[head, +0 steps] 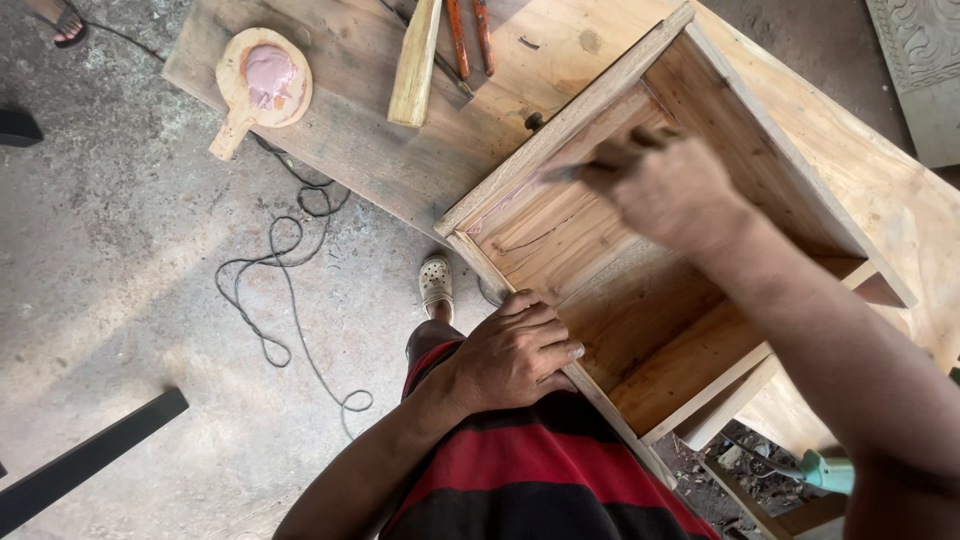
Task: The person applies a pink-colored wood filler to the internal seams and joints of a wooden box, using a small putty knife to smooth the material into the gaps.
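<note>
Woodwork fills the right half of the frame: an open wooden box (640, 270), something like a drawer or small cabinet carcass, lies on a plank workbench (400, 170) with its open face turned up toward the camera. Its long axis runs diagonally, from the upper middle of the frame down toward the lower right, and the near corner points at the lower centre.

The right hand (668, 185) reaches into the box from the right, fingers closed around a thin tool (565, 172) whose tip touches the inside of the far wall. The hand is blurred and I cannot tell what kind of tool it is. A faint pinkish smear (490, 215) shows along that wall's inner joint, so some filling seems done there; the other inner joints look bare, and I judge most of the work is left.

The left hand (515, 355) lies flat and loosely curled over the box's near edge, pressing it down, gripping nothing else.

Outward from the box, at the upper left of the frame, a small wooden paddle (262, 85) carries a dab of pink paste (270, 75). Beside it, at top centre, lie a pale wooden stick (416, 65) and two orange handles (470, 35). Below the bench a black cable (290, 290) loops across the concrete floor (120, 270), a light clog (435, 282) shows near the bench edge, and a teal power tool (828, 470) sits at the lower right.
</note>
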